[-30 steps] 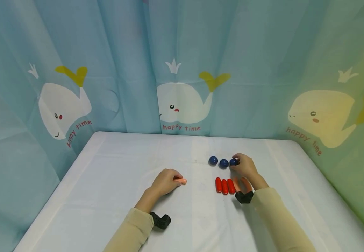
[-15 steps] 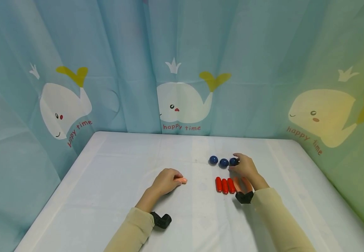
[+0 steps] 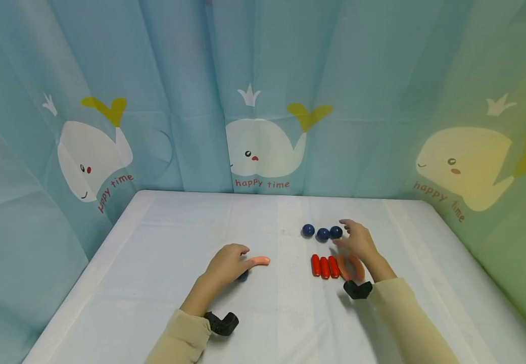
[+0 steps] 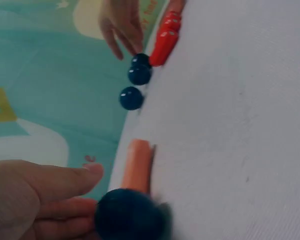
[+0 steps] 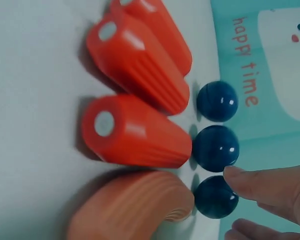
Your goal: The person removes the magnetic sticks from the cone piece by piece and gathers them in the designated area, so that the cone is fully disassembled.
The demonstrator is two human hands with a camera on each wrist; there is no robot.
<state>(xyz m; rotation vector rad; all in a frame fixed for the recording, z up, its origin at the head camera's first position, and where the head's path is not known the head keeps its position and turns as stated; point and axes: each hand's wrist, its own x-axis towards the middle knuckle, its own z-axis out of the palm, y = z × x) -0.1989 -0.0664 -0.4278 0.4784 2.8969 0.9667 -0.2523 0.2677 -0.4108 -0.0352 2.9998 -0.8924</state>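
Observation:
My left hand (image 3: 228,265) is beside a curved orange sausage-shaped piece (image 3: 259,261) on the left. A dark blue ball (image 4: 130,215) lies by that hand, in front of the orange piece in the left wrist view; the thumb and fingers are not curled round it. My right hand (image 3: 358,242) has its thumb and fingers spread beside the rightmost of three blue balls in a row, the right ball (image 3: 336,232). In the right wrist view the thumb overlaps that ball's edge; I cannot tell whether it touches.
Three red ribbed pieces (image 3: 325,267) lie side by side nearer me than the balls. Right of them lie two curved orange pieces (image 3: 357,268), partly under the right wrist. A whale-printed curtain (image 3: 190,101) hangs behind the white table (image 3: 153,242).
My left hand has drawn back to the left, uncovering more of the orange piece and a blue ball. The right hand's fingers have come off the right ball and shifted slightly right.

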